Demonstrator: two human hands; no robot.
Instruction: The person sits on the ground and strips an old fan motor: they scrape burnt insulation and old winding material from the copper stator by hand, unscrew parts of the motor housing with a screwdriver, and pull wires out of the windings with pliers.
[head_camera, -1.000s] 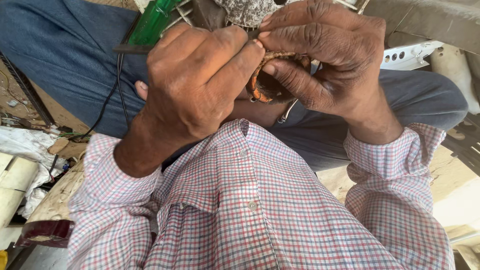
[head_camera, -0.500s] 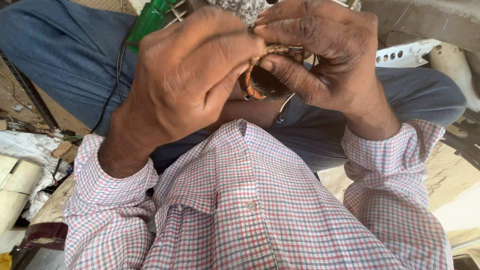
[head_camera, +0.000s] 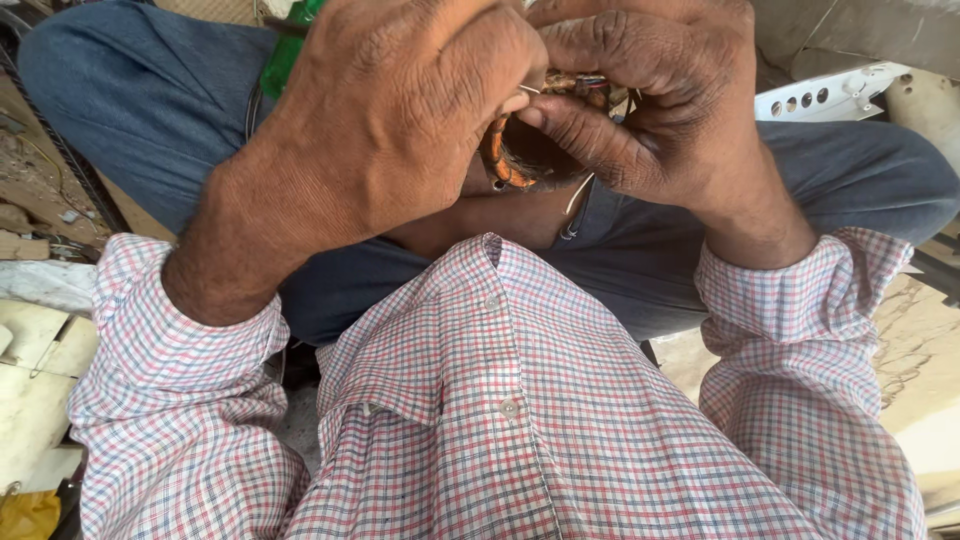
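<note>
My left hand (head_camera: 400, 130) and right hand (head_camera: 650, 100) both pinch the orange wire coil (head_camera: 500, 160), held between my fingertips above my lap. I keep the grip tight, thumbs close, so the thin strands don't slip.

The person wears a long-sleeved checked shirt (head_camera: 520, 420) in red, blue and white, buttoned cuffs, and blue trousers (head_camera: 140, 110).

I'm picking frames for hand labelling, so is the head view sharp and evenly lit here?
Head view: soft daylight, no glare; left hand and right hand are sharp, the orange coil between them sits in their shadow, and the top edge crops the knuckles.
</note>
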